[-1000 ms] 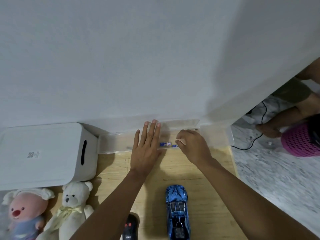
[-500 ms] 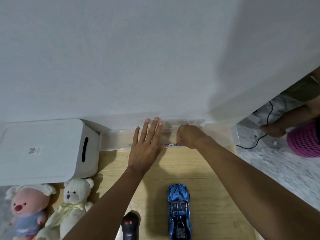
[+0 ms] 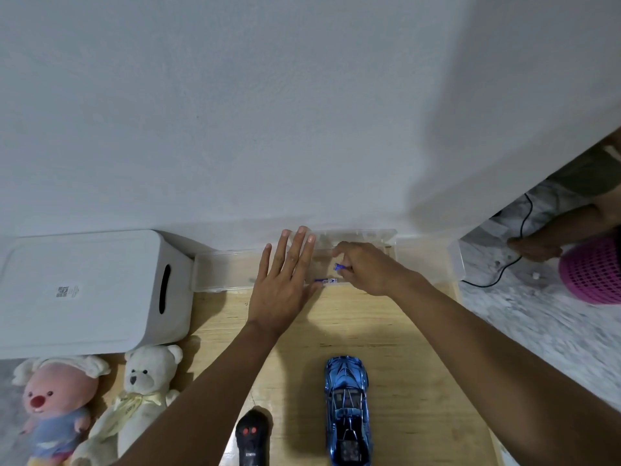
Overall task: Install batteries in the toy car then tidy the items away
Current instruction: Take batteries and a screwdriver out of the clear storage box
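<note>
A clear plastic box (image 3: 221,270) lies against the wall at the back of the wooden table (image 3: 403,348). My left hand (image 3: 285,284) rests flat with fingers spread on the box's front edge. My right hand (image 3: 366,267) is inside the box, fingers pinched on a blue-and-white battery (image 3: 338,266). A second battery (image 3: 327,281) lies in the box just below it. The blue toy car (image 3: 347,408) stands near the table's front edge, between my arms. A black remote control (image 3: 252,438) with two red buttons lies to the car's left.
A white lidded storage bin (image 3: 87,290) stands at the left against the wall. Two plush toys, a pink one (image 3: 53,405) and a white bear (image 3: 141,391), lie in front of it. On the floor at right are another person's legs (image 3: 551,237), a black cable (image 3: 504,277) and a pink basket (image 3: 591,274).
My right hand has lifted slightly inside the box and now pinches one battery; the other stays lying in the box. My left hand has stayed on the box.
</note>
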